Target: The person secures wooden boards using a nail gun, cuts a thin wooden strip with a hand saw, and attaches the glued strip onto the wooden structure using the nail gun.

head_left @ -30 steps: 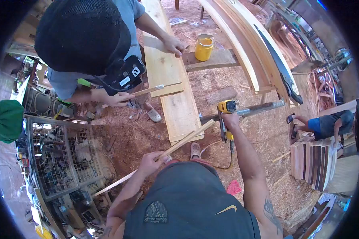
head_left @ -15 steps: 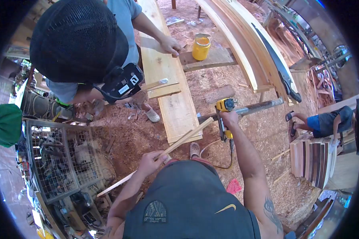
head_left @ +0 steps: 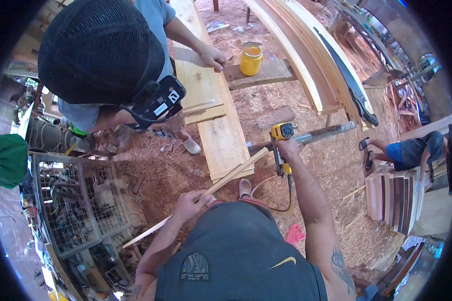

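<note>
My left hand is closed around a thin wooden strip, which slants from lower left to upper right across my front. The strip's upper end passes over the near end of a wide pale plank. To the right, my right hand grips a yellow and black nail gun, held upright just beyond the strip's tip and apart from it. A hose hangs from the gun. On the plank lies a short wood block.
A co-worker in a black cap leans over the plank from the left. A yellow can stands on a cross board. Curved timbers lie upper right; a metal pipe runs beyond the gun. Another person bends near stacked boards.
The co-worker's capped head has shifted slightly right. A white-tipped piece by the wood block no longer shows its tip. My hands, the strip and the nail gun stay almost the same.
</note>
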`<state>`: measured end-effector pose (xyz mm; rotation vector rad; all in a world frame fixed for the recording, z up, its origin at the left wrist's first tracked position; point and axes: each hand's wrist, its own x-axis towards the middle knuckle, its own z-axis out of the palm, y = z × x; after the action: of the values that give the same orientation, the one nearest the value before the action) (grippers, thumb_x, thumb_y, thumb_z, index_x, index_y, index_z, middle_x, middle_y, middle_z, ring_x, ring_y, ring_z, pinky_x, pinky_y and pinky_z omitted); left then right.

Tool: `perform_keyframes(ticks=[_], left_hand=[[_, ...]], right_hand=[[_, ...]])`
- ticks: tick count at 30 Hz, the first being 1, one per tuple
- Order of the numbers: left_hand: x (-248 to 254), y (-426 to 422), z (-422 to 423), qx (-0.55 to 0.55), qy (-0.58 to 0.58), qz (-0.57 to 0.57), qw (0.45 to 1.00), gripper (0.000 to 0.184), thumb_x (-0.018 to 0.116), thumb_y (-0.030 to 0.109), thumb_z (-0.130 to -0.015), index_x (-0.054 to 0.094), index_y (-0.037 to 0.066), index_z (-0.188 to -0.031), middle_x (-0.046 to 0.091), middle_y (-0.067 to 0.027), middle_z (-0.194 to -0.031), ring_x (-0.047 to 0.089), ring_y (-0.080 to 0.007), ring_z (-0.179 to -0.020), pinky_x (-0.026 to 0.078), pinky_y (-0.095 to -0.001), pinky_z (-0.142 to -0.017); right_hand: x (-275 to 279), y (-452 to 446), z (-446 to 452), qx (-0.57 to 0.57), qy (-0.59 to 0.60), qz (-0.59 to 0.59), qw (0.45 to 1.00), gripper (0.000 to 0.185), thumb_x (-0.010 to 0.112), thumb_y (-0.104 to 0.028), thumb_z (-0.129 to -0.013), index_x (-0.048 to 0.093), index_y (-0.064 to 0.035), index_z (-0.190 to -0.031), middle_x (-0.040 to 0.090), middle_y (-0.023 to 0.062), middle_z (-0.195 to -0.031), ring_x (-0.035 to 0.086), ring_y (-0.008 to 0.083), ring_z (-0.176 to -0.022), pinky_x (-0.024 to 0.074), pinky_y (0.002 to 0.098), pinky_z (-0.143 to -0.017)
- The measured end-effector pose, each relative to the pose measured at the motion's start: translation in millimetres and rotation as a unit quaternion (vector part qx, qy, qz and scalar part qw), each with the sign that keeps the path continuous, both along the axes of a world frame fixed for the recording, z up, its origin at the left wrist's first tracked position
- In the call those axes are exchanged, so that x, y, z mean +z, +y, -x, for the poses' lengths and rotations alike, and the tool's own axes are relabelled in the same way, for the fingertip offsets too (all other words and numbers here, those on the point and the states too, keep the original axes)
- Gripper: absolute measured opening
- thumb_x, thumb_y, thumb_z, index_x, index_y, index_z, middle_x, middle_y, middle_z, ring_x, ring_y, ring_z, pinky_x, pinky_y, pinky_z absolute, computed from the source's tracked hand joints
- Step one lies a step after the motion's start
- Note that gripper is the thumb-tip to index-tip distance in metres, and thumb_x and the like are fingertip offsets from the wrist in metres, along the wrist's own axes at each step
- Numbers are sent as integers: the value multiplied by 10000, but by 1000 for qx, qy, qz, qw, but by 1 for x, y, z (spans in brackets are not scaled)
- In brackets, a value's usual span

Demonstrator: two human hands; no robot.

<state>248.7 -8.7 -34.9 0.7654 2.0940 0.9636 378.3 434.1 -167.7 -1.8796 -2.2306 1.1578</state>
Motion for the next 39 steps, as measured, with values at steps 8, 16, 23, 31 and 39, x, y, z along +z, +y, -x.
perform_keyframes(ticks=[8,16,23,31,39], left_hand=[[-1,2,0,1,9,5,1000,406,736,405,-941,759,73,-1172,763,-173,-1085,751,-295,-1004,578,-381,-876],[-5,2,-1,8,-10,8,1000,409,739,406,-935,761,71,-1168,765,-174,-1072,755,-294,-988,581,-380,-865],[-2,4,-1,1,-5,0,1000,410,745,390,-933,755,61,-1177,765,-174,-1078,755,-282,-989,577,-374,-870],[-1,6,-2,-2,-8,0,1000,407,744,380,-937,752,55,-1182,764,-176,-1089,752,-278,-1008,575,-367,-884],[-4,6,-1,-4,3,12,1000,414,741,414,-931,759,84,-1180,764,-168,-1080,753,-284,-993,580,-377,-861]], right_hand=[[19,-7,3,8,22,-26,999,277,722,-278,-750,699,-3,-742,675,98,-650,674,203,-561,545,381,-529],[30,-7,3,-4,10,34,999,405,718,-326,-753,763,5,-982,750,256,-966,740,390,-965,573,456,-868],[21,-4,3,-21,38,37,998,298,739,-284,-749,711,3,-823,693,141,-741,682,250,-659,542,396,-605],[6,0,3,-25,15,-23,999,273,739,-268,-749,693,-1,-786,677,87,-664,671,195,-555,549,373,-518],[36,-3,3,-22,5,58,998,415,758,-335,-715,761,-20,-985,760,220,-936,760,336,-872,596,421,-828]])
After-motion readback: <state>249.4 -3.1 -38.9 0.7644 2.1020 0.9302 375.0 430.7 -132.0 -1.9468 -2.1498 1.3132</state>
